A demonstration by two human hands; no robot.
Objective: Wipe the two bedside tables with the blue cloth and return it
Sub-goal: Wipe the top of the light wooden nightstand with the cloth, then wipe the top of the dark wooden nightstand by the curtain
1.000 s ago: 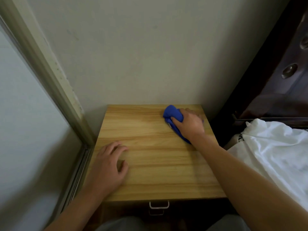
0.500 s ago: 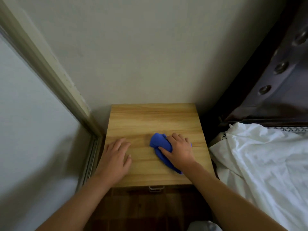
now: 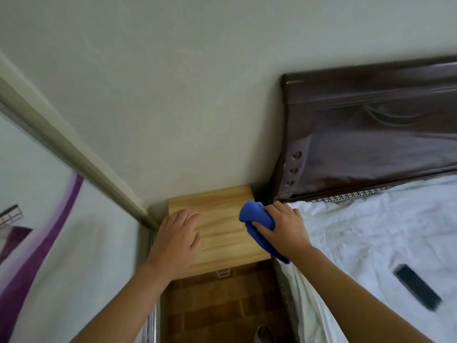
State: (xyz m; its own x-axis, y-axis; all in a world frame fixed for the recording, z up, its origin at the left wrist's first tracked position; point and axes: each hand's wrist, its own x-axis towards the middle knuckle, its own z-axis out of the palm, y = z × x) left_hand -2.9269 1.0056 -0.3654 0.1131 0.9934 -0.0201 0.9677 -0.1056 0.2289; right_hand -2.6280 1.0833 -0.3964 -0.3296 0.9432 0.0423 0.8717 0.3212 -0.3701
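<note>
A light wooden bedside table [image 3: 222, 226] stands in the corner between a sliding wardrobe door and the bed. My right hand [image 3: 284, 229] grips the bunched blue cloth [image 3: 252, 214] at the table's right edge, where a tail of the cloth hangs down past the front corner. My left hand [image 3: 178, 238] rests flat on the left part of the tabletop with its fingers spread. Only this one bedside table is in view.
A dark wooden headboard [image 3: 371, 134] and a bed with a white sheet [image 3: 371, 238] lie to the right. A dark flat device [image 3: 418, 287] lies on the sheet. A wardrobe door [image 3: 49, 243] with a purple pattern is at left. Brick-patterned floor [image 3: 217, 305] shows below.
My view has pulled back and up, showing more of the bed and headboard. My right hand has carried the cloth from the tabletop's middle to its right edge. My left hand stays on the table.
</note>
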